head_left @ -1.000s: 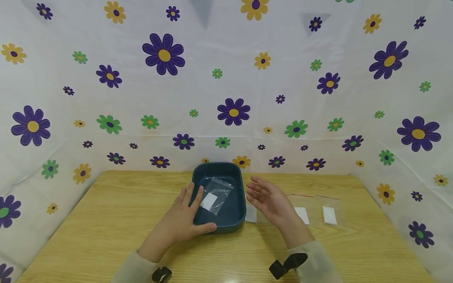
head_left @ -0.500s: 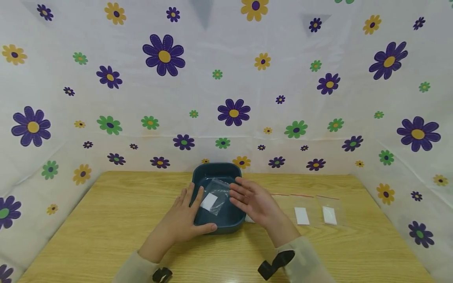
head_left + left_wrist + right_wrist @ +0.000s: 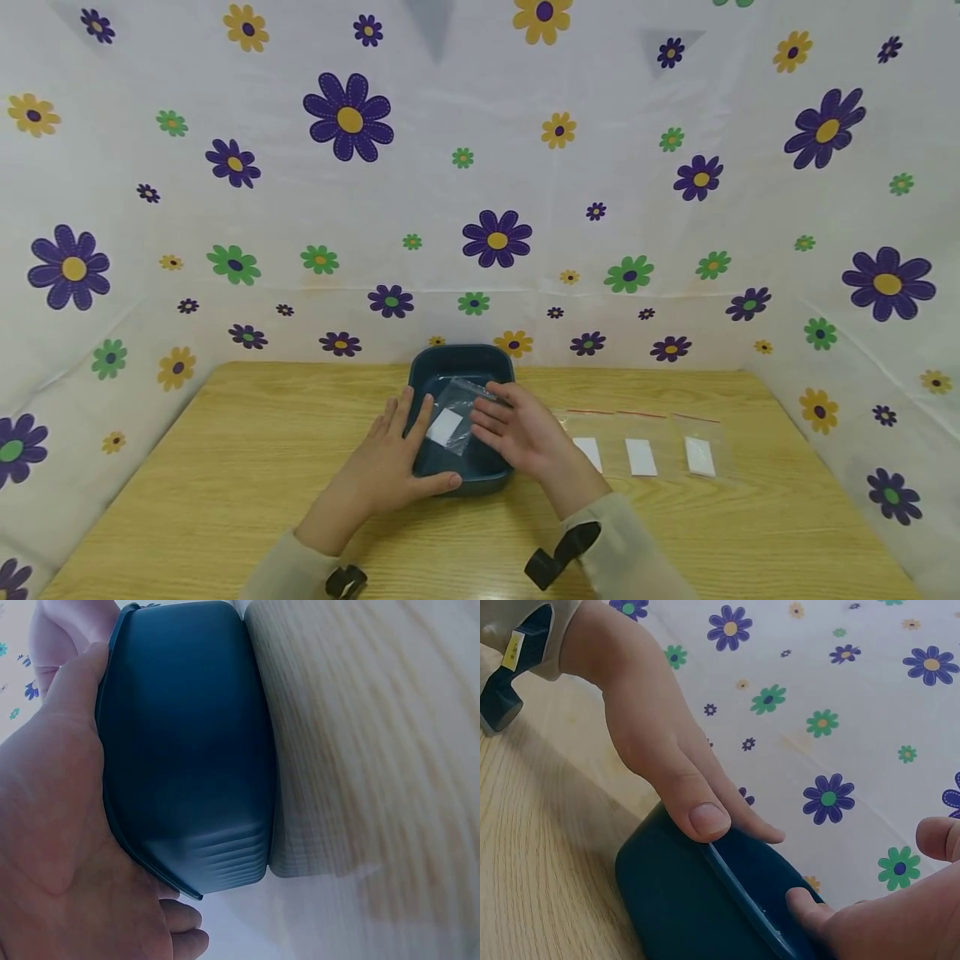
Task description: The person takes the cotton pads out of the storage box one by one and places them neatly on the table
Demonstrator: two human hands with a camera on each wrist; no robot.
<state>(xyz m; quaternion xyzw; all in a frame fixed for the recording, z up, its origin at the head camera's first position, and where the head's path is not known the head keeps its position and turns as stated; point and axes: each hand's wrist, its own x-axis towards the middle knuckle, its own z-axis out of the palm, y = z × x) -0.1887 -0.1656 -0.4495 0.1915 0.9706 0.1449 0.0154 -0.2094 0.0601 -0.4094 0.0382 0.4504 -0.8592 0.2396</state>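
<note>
A dark blue tray stands on the table, with a clear zip bag holding a white card lying inside it. My left hand rests on its near-left corner, fingers spread and fairly straight, thumb along the near rim. In the left wrist view, the palm lies against the tray's rim. My right hand hovers over the tray's right side, fingers loosely bent and partly covering the bag; nothing shows in its grasp. Its fingertips come over the rim in the right wrist view.
To the right, more zip bags with red seals lie in a row: one partly behind the right forearm, a middle bag and a far-right bag. A flower-printed cloth hangs behind and beside the wooden table.
My right hand has moved left, from beside the tray to over its right side, uncovering a bag on the table. The left hand, the tray and the bag inside look unmoved.
</note>
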